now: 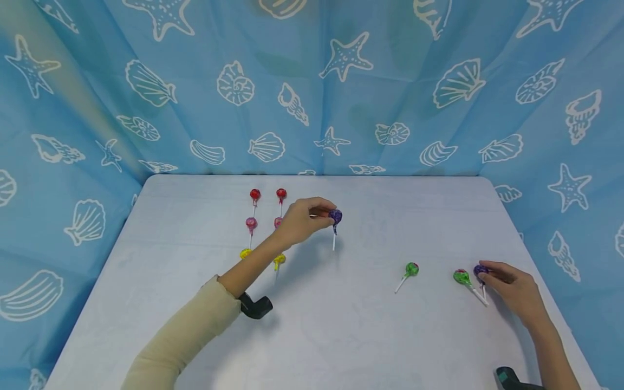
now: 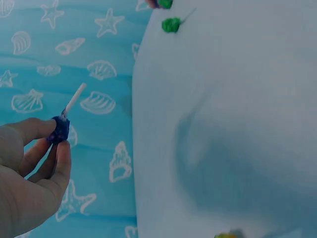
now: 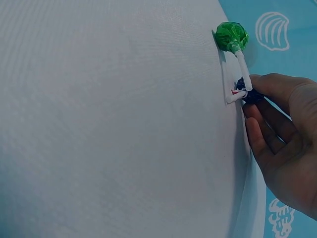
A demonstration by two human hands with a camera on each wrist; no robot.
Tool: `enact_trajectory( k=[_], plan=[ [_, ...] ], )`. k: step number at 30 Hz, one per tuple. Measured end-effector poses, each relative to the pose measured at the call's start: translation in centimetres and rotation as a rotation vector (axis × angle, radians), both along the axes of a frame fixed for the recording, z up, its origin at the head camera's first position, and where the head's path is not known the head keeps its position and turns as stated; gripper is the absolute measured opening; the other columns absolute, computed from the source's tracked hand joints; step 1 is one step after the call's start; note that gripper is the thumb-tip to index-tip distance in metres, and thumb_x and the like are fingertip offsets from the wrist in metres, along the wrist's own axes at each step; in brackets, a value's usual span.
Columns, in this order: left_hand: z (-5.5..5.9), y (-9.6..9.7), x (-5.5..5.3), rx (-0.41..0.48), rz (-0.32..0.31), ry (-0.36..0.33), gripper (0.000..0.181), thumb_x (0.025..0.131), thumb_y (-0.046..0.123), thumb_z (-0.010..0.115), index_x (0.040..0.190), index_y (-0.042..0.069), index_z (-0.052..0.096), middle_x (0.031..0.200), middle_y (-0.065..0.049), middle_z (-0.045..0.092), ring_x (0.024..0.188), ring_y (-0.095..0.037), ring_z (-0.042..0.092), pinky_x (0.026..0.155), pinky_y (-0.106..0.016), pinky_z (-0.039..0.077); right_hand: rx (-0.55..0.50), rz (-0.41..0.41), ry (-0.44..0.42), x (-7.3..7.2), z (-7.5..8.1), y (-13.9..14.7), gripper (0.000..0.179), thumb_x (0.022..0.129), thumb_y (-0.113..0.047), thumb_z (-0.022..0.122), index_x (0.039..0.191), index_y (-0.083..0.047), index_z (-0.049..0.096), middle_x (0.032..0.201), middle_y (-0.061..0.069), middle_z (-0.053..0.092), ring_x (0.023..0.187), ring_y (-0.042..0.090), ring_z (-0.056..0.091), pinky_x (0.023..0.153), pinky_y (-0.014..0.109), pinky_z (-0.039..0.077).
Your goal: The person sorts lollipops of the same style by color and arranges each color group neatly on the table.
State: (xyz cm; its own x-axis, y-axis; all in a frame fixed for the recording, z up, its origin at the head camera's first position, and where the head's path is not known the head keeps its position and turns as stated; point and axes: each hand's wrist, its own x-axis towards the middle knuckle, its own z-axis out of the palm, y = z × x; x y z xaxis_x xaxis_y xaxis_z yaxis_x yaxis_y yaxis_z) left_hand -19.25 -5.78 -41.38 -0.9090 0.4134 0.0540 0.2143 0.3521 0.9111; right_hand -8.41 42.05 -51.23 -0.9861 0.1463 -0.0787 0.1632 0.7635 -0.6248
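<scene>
Between thumb and fingers, my left hand (image 1: 304,220) pinches a purple lollipop (image 1: 335,216) by its wrapped head, the white stick pointing down over the table's middle. In the left wrist view that purple lollipop (image 2: 60,130) shows with its stick tilted up. At the right side my right hand (image 1: 517,290) pinches a second purple lollipop (image 1: 480,271) by the head. Right beside it lies a green lollipop (image 1: 461,277), its stick crossing near the purple one's stick. Another green lollipop (image 1: 411,269) lies farther left on the table.
Left of centre, two columns of lollipops lie on the white table (image 1: 370,336): red (image 1: 255,194) and red (image 1: 281,193) at the back, then pink (image 1: 251,223), then yellow (image 1: 279,259). My left forearm partly covers them. A blue shell-print cloth (image 1: 302,65) hangs behind.
</scene>
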Motion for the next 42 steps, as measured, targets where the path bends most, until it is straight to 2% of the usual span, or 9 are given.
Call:
enact_trajectory(
  k=[7,13,21,28,30,33,36,42],
  plan=[
    [0.4,-1.5,-2.4,-0.045,0.026,0.005,0.025,0.094,0.007,0.069,0.119,0.004,0.069,0.108,-0.006,0.069,0.102,-0.020,0.063,0.088,-0.028,0.054,-0.016,-0.009,-0.001,0.0,0.2,-0.1,0.049,0.098,-0.036,0.065,0.132,-0.001,0.063,0.125,0.025,0.061,0.089,-0.015,0.044,0.068,0.011,0.041],
    [0.3,-2.0,-3.9,-0.063,0.048,-0.017,0.026,0.095,0.007,0.069,0.120,0.003,0.069,0.108,-0.008,0.069,0.100,-0.021,0.064,0.089,-0.029,0.054,-0.015,-0.020,-0.012,0.0,0.1,-0.2,0.050,0.098,-0.037,0.064,0.132,-0.001,0.062,0.127,0.025,0.061,0.091,-0.010,0.046,0.068,0.011,0.042],
    [-0.9,-2.4,-6.1,-0.095,0.068,-0.053,0.028,0.095,0.009,0.068,0.123,0.003,0.068,0.110,-0.009,0.068,0.101,-0.022,0.063,0.089,-0.030,0.053,-0.013,-0.014,-0.004,0.0,0.1,-0.1,0.049,0.098,-0.037,0.064,0.133,-0.001,0.062,0.126,0.025,0.061,0.092,-0.009,0.046,0.068,0.010,0.042],
    [-1.9,-2.8,-7.4,-0.124,0.095,-0.112,0.028,0.096,0.010,0.067,0.123,0.003,0.067,0.114,-0.011,0.067,0.106,-0.024,0.061,0.091,-0.034,0.052,-0.027,-0.009,0.012,0.0,-0.1,-0.1,0.048,0.099,-0.035,0.064,0.132,-0.001,0.062,0.127,0.025,0.061,0.091,-0.013,0.044,0.068,0.007,0.042],
    [-2.2,-2.8,-7.9,-0.138,0.093,-0.111,0.028,0.096,0.011,0.067,0.123,0.002,0.067,0.115,-0.012,0.067,0.107,-0.025,0.061,0.091,-0.034,0.052,-0.029,-0.009,0.016,0.0,-0.1,0.0,0.048,0.099,-0.035,0.064,0.132,0.000,0.062,0.127,0.025,0.061,0.092,-0.012,0.046,0.069,0.005,0.041],
    [-2.6,-2.9,-8.5,-0.158,0.094,-0.110,0.028,0.096,0.011,0.067,0.123,0.002,0.067,0.116,-0.012,0.067,0.108,-0.025,0.061,0.091,-0.035,0.051,-0.027,-0.008,0.012,0.0,-0.1,0.1,0.049,0.099,-0.036,0.063,0.132,0.000,0.062,0.127,0.025,0.060,0.097,0.000,0.053,0.069,0.006,0.041],
    [-3.0,-2.9,-8.9,-0.178,0.096,-0.105,0.028,0.096,0.010,0.066,0.123,0.002,0.067,0.117,-0.013,0.066,0.110,-0.025,0.060,0.093,-0.035,0.051,-0.030,-0.009,0.006,0.0,-0.1,0.0,0.049,0.099,-0.036,0.063,0.133,0.000,0.061,0.127,0.025,0.060,0.098,0.006,0.055,0.070,0.006,0.041],
    [-3.4,-3.0,-9.5,-0.200,0.097,-0.114,0.029,0.096,0.008,0.065,0.124,0.000,0.066,0.120,-0.015,0.065,0.116,-0.028,0.058,0.096,-0.037,0.049,-0.055,-0.010,0.008,0.1,-0.1,0.0,0.049,0.099,-0.035,0.063,0.133,-0.001,0.061,0.127,0.024,0.060,0.092,-0.013,0.045,0.070,0.005,0.041]
  ],
)
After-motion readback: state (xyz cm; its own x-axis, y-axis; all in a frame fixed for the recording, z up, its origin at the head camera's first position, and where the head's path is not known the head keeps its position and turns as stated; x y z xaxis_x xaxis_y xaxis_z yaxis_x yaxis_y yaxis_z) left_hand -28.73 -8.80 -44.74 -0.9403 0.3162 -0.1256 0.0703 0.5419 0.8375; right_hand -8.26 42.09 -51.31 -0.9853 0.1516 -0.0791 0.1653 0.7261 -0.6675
